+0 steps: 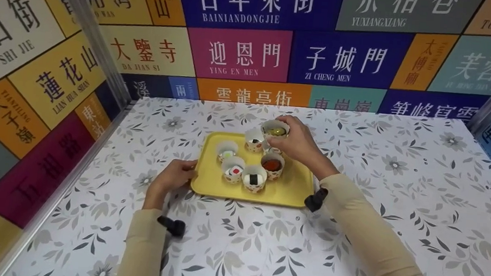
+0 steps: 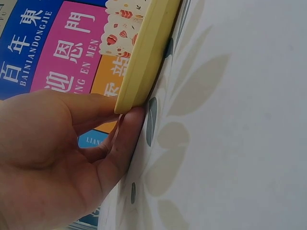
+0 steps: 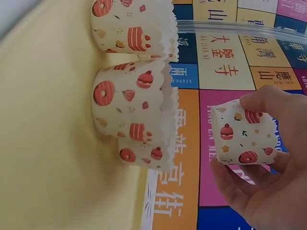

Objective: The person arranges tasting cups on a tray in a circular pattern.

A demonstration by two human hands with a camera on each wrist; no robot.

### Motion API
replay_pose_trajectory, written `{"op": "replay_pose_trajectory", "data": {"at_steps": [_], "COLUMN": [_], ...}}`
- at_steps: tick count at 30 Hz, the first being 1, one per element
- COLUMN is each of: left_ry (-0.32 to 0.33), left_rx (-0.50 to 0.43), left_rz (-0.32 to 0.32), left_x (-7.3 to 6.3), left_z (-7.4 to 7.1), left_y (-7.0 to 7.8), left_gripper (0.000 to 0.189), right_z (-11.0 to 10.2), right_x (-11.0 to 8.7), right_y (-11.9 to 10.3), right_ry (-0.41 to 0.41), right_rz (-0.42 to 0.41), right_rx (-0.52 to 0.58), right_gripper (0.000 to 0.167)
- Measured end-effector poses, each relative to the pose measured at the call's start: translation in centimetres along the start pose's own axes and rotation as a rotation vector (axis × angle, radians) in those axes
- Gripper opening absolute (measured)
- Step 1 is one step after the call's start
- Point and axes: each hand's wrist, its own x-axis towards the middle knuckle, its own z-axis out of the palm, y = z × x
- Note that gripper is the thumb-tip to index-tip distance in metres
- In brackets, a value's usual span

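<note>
In the head view, my right hand point(image 1: 296, 142) grips a paper baking cup point(image 1: 275, 131) with yellow-green contents, raised over the back of a yellow tray point(image 1: 296, 191). The right wrist view shows thumb and fingers on opposite sides of that printed cup point(image 3: 244, 135). My left hand point(image 1: 174, 177) is at the tray's left edge; in the left wrist view, its thumb and a finger pinch the tray rim point(image 2: 132, 91). Several similar cups stand on the tray, including one with orange-red contents point(image 1: 272, 165) and one with a black-striped white piece point(image 1: 254, 179).
The tray rests on a table covered in leaf-patterned cloth point(image 1: 235, 252). Panels of colourful street-name signs point(image 1: 244, 53) stand behind the table and along its sides. Small black devices point(image 1: 172, 226) are strapped at both wrists.
</note>
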Motion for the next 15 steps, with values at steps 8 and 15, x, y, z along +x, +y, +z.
{"op": "replay_pose_trajectory", "data": {"at_steps": [8,15], "left_ry": [-0.005,-0.008], "left_rx": [-0.016,-0.013], "left_rz": [-0.013,0.015], "left_x": [0.0,0.1], "left_z": [0.1,0.2], "left_y": [0.1,0.0], "left_gripper": [0.044,0.043], "right_z": [0.6,1.8], "right_x": [1.4,2.8], "right_y": [-2.2,-3.1], "right_ry": [-0.066,-0.116], "right_rz": [0.057,0.077], "right_rx": [0.047,0.049], "right_gripper": [0.068,0.063]}}
